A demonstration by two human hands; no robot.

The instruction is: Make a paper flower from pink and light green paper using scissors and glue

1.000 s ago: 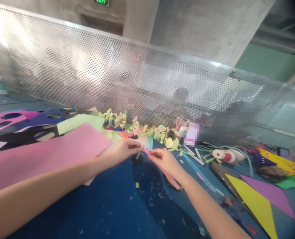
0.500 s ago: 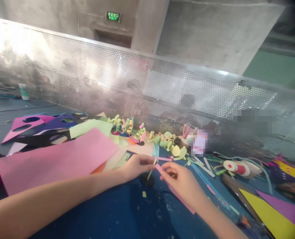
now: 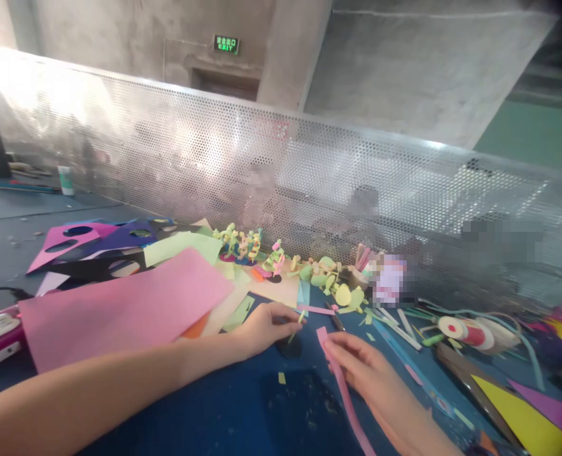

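Observation:
My left hand (image 3: 269, 329) pinches a thin pale green stem (image 3: 301, 318) that rises from a black paper disc (image 3: 289, 346) on the blue table (image 3: 214, 405). To the right of it, my right hand (image 3: 364, 364) holds a long pink paper strip (image 3: 347, 402) near its upper end, between thumb and fingers. The strip hangs down toward the near edge of the view, its top end apart from the stem. A small pale yellow scrap (image 3: 281, 378) lies on the table below the disc.
Large pink paper (image 3: 129, 304) and cut sheets cover the left. Small paper figures (image 3: 247, 246) and green paper pieces (image 3: 326, 272) stand or lie behind my hands. A ribbon spool (image 3: 466, 331), strips and yellow paper (image 3: 523, 411) are at right, before a perforated metal panel (image 3: 176, 139).
My right hand has moved right and down, carrying the pink strip away from the green stem. My left hand remains at the stem. The view has shifted slightly.

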